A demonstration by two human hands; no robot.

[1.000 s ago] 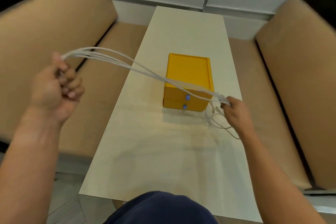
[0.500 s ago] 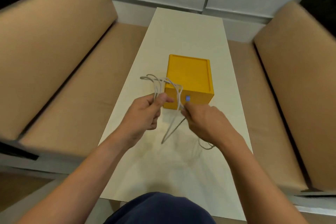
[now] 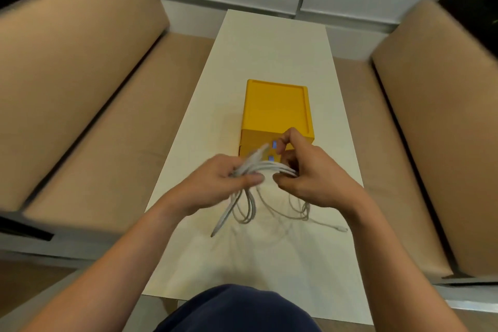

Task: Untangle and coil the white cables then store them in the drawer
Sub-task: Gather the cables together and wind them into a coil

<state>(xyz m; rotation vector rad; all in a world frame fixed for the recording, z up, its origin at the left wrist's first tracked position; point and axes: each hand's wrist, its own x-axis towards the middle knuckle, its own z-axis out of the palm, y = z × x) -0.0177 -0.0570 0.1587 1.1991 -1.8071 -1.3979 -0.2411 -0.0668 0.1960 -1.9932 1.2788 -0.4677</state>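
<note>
**Just below mid-frame, both hands are clutching the white cables**

Just below the centre of the frame, the left hand (image 3: 215, 186) is curling its fingers around a bundle of white cables (image 3: 266, 167), with the thumb (image 3: 253, 178) pressing across the strands. Right of it, the right hand (image 3: 310, 178) is pinching the other end of the same bundle between thumb and bent fingers, its index finger crooking upward. The short stretch of bundle is bridging the gap between the two hands, blurred by motion. Below the hands, loose loops (image 3: 244, 210) are hanging down and trailing onto the pale table (image 3: 269, 43), and one connector end (image 3: 342, 228) is lying on the tabletop toward the lower right.

Directly behind the hands, a yellow drawer unit (image 3: 275, 108) is sitting at the centre of the table. Its two stacked drawers are facing the person, each carrying a small blue knob (image 3: 274, 144); both are sitting pushed in, so their contents cannot be seen. The cables are staying outside the unit, in front of its drawers.

Tan benches (image 3: 80, 89) are flanking the table along the left and right edges.
</note>
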